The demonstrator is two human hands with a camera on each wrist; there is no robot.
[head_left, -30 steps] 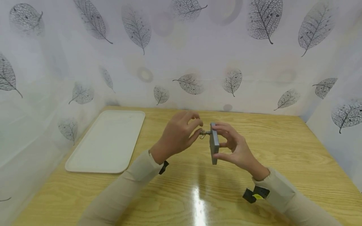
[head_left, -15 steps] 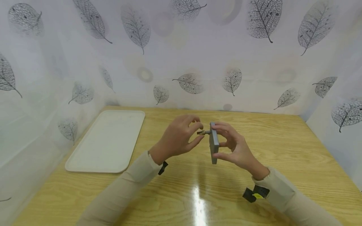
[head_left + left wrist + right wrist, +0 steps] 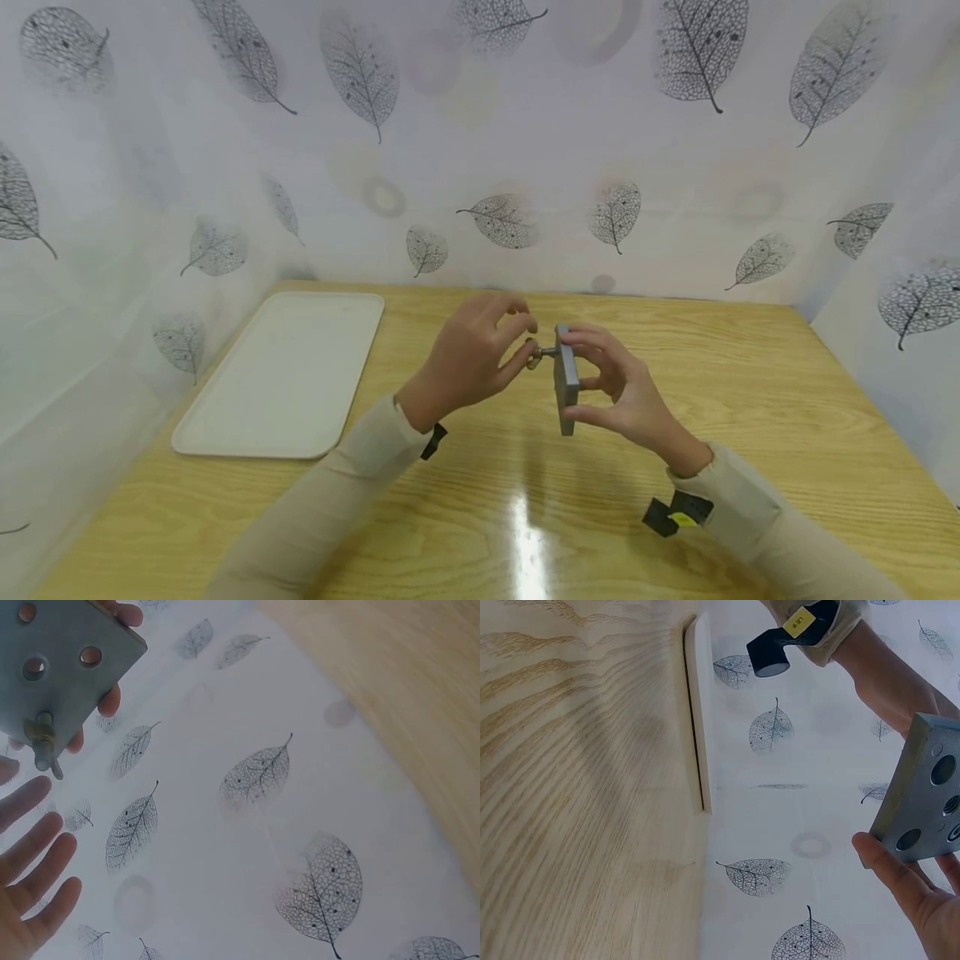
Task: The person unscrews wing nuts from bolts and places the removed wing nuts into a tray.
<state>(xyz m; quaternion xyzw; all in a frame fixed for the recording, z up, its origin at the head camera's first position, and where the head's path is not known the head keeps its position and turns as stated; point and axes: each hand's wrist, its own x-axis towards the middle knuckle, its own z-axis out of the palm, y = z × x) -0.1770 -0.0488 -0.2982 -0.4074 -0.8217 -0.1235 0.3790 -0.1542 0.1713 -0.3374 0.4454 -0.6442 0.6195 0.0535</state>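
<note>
My head view shows the plate point(image 3: 566, 383) raised above the table point(image 3: 480, 500), between the two hands and standing on edge, nearly end-on to the lens. The right hand point(image 3: 626, 392) holds the plate by its edges: fingers at the upper end, thumb toward the lower end. A bolt point(image 3: 548, 352) projects from the plate face on the left hand's side. A nut point(image 3: 532, 355) sits on the bolt near its free end, apart from the plate.

The left hand point(image 3: 468, 354) is at the nut. My left wrist view shows its fingers point(image 3: 45, 859) extended and spread, wide of the bolt. In the head view the thumb tip overlaps the nut; I cannot tell whether they touch. The same wrist view shows round holes in the plate.

A white tray point(image 3: 281, 375) lies on the table at the left, well apart from the plate. A leaf-printed curtain point(image 3: 480, 150) stands behind the table. A black device point(image 3: 678, 512) is strapped at the right sleeve point(image 3: 750, 504).
</note>
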